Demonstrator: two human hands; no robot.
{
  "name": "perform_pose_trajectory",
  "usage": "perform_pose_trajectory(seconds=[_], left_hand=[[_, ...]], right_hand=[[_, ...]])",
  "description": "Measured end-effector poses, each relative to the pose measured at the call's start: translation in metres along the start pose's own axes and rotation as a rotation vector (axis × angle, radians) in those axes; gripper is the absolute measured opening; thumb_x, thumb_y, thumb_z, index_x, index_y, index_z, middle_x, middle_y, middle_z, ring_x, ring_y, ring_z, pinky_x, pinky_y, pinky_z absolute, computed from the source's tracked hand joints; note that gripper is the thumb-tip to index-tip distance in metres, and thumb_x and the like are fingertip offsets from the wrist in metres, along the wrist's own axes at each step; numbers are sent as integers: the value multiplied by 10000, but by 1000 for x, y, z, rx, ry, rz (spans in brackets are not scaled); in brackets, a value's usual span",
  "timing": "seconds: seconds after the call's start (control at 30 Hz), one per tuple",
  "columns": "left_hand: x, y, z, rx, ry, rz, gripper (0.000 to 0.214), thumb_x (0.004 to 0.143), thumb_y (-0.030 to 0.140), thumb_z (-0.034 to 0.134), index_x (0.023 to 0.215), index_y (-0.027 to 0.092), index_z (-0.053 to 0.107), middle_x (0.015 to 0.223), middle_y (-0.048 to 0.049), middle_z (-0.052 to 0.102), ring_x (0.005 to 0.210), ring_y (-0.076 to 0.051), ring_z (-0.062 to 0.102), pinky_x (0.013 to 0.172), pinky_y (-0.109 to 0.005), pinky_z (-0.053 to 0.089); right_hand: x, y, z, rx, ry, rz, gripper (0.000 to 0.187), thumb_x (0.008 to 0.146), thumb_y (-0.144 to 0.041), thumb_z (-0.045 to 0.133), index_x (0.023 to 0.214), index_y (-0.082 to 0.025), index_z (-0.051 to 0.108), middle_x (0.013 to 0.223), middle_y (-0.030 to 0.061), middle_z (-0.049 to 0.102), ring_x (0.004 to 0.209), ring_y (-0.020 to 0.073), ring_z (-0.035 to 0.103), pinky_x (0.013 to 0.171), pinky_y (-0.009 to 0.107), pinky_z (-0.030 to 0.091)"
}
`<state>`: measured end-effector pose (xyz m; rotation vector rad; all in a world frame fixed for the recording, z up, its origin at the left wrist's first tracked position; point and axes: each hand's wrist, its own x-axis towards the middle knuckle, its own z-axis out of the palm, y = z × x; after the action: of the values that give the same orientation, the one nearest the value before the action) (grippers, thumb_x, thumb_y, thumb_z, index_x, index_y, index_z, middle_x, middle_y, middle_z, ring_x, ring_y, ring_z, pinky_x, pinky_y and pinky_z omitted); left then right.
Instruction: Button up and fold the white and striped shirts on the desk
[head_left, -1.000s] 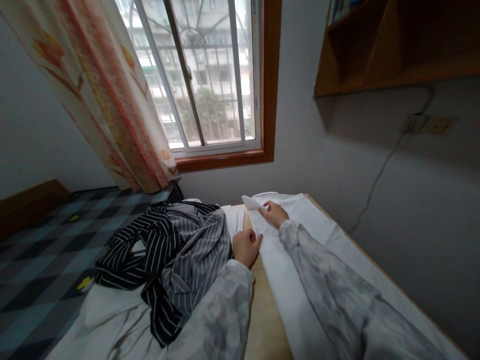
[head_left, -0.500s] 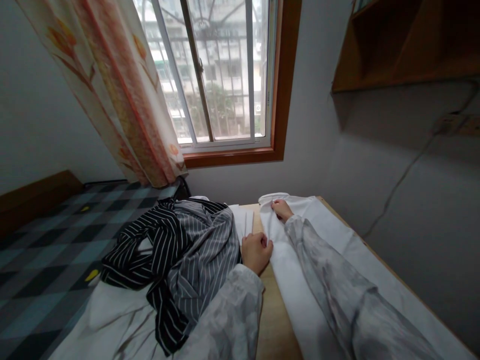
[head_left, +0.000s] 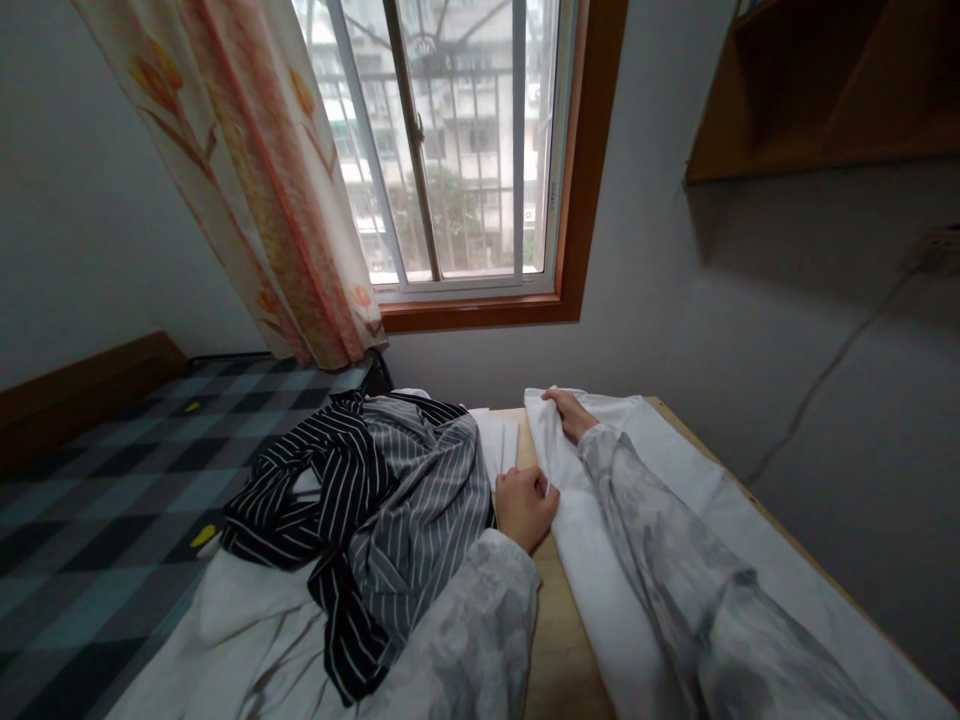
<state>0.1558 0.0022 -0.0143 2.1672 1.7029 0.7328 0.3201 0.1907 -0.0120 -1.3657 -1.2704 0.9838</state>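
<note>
Cloth [head_left: 596,590] is pinched near its far left corner in my right hand [head_left: 570,412]; my left hand [head_left: 527,508] curls at its left edge, clamped or not I cannot tell

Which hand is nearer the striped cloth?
Left. The left hand is just right of the striped cloth; the right hand is farther right, on the white cloth.

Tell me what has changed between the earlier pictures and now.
The right hand has moved forward to the far left corner of the white cloth; the flap it held raised a second ago no longer sticks up. The view has turned slightly left. The left hand stays by the cloth's left edge, and the striped garment lies as before.
</note>
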Motion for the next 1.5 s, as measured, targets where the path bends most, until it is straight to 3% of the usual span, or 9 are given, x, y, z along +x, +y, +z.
perform_pose_trajectory(seconds=[0.17,0.33,0.47,0.7,0.8,0.87,1.13,1.27,1.5], left_hand=[[-2,1,1,5,13,-10,160,864,282,693,729,236,623,816,-64,728,931,-278,669,879,-403,386],[-2,2,2,25,18,-49,223,928,355,686,741,239,650,820,-74,735,947,-283,675,884,-405,395],[1,2,4,11,38,-62,387,1049,468,562,758,241,678,828,-92,732,951,-284,680,895,-406,389],[0,2,1,32,25,-28,215,979,316,649,783,228,648,890,-90,723,979,-290,670,944,-418,409],[-1,3,-2,13,84,72,53,948,198,636,935,225,679,1121,-113,728,1105,-295,657,995,-423,447],[-2,3,-2,-27,89,173,215,936,106,588,1072,232,696,1312,-115,701,1249,-282,624,1088,-424,447],[0,0,8,3,-9,208,472,1010,176,523,1468,211,628,1634,-152,553,1524,-303,484,1310,-529,303],[-1,0,13,120,-1,204,537,1060,315,498,1582,193,542,1695,-136,494,1575,-302,432,1328,-534,288],[-2,-1,15,214,-9,204,687,1075,501,457,1663,147,447,1742,-149,418,1618,-314,380,1348,-535,257]], right_hand=[[1,8,7,-56,47,1,188,861,-369,686,912,-221,581,835,71,728,833,236,711,735,325,593],[6,9,8,-224,174,-42,504,819,-504,783,1191,-214,603,1122,116,750,1105,276,690,935,358,547],[3,15,-3,-359,185,-30,368,861,-408,707,1159,-213,614,999,91,744,974,271,707,924,360,530],[-21,22,-12,-529,189,-159,355,889,-338,697,1211,-223,602,1205,116,685,1072,273,664,1002,387,506],[-26,15,-11,-620,220,-284,302,949,-380,640,1185,-194,613,1290,170,635,1149,294,640,1056,419,501],[-31,8,-13,-636,237,-327,270,966,-348,599,1174,-179,630,1283,184,648,1215,306,622,1126,443,475],[-110,5,-44,-837,-242,-700,442,1006,-272,547,1423,-216,679,1615,115,579,1518,275,493,1315,455,329],[-125,26,-63,-984,-363,-511,624,1103,-439,402,1677,-197,444,1765,103,384,1644,295,326,1339,524,272],[-117,22,-64,-1140,-260,-281,690,1114,-431,332,1733,-127,309,1798,129,288,1673,298,255,1346,523,238]])
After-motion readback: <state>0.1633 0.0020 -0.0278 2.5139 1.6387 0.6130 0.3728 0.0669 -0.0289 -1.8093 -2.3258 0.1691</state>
